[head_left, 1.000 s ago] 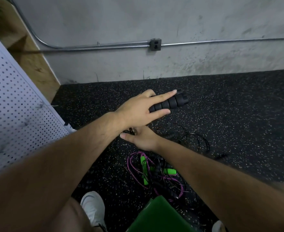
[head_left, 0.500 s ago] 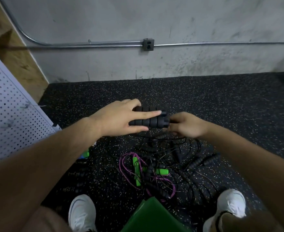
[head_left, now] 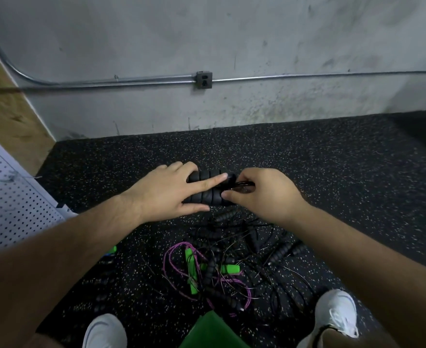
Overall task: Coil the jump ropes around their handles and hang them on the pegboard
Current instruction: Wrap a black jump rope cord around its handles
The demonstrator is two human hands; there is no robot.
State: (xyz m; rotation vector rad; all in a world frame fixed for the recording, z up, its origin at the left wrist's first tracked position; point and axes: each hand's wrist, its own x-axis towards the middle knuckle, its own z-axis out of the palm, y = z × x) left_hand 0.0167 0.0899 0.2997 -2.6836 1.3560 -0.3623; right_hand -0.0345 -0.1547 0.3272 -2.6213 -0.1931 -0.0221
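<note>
Two black ribbed foam handles (head_left: 203, 197) of a jump rope are held side by side above the black speckled rubber floor (head_left: 332, 172). Their long axis runs left to right across the view, level, and their cord ends point right. The left hand (head_left: 164, 194) grips them from the left, with its thumb beneath and its index finger laid straight along the top. The right hand (head_left: 264, 194) is at their right end, its fingers (head_left: 228, 195) pinching the thin black cord (head_left: 242, 183) against the handles.

On the floor nearer the person lies a tangle of black jump ropes (head_left: 279, 252), along with a purple rope with bright green handles (head_left: 194, 270). The white perforated pegboard (head_left: 11, 202) stands at the left.
</note>
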